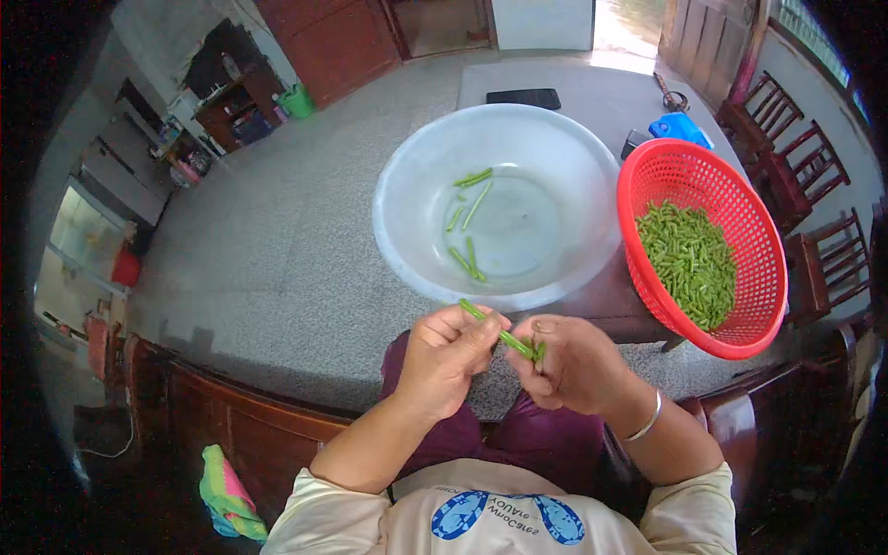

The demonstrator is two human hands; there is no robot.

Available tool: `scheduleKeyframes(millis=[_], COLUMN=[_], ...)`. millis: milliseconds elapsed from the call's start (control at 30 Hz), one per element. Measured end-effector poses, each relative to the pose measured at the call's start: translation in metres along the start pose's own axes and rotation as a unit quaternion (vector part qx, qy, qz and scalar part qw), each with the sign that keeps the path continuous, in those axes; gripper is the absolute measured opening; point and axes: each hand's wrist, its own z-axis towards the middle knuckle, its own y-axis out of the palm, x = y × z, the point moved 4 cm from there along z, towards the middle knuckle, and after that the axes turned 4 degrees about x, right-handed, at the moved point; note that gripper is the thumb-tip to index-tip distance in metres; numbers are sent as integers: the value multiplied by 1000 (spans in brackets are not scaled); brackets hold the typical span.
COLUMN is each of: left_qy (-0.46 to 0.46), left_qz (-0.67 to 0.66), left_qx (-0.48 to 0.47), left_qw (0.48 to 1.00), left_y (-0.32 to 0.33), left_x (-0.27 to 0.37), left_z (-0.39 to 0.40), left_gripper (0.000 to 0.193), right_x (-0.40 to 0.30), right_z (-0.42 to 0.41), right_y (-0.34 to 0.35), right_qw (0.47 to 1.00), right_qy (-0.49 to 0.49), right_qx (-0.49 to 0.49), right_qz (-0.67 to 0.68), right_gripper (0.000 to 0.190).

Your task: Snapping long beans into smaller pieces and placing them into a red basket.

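Observation:
My left hand (pixel 444 361) pinches a green bean or stem (pixel 512 341) between thumb and fingers, its upper end poking out beyond the knuckles. At the lower end of that stem is my right hand (pixel 576 357), with short green pieces (pixel 539 352) between its curled fingers. Both hands are above my lap, just below the near rim of a large pale basin (pixel 409 267). Several loose green stems (pixel 477 201) lie on the basin's floor. To the right, a tilted red plastic colander (pixel 762 277) holds a heap of short cut green pieces (pixel 687 260).
The basin and colander rest on a grey-topped table (pixel 479 80). Behind them are a black flat object (pixel 524 98) and a blue packet (pixel 680 130). Wooden chairs (pixel 808 170) line the right wall. A colourful cloth (pixel 229 492) hangs over the wooden bench (pixel 270 406) at my left.

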Motion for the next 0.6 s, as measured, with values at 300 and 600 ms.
scheduleKeyframes(millis=[300, 600], left_qy=[144, 402], left_qz=[142, 438], left_qx=[63, 2], left_qw=[977, 804], left_y=[-2, 28], left_x=[7, 35], left_z=[0, -31], left_gripper=[12, 6], right_x=[2, -21], right_z=[2, -1], right_y=[-14, -28], right_qw=[993, 978], right_qy=[-96, -149], right_qx=[17, 94], right_qz=[-65, 115], right_gripper=[22, 26])
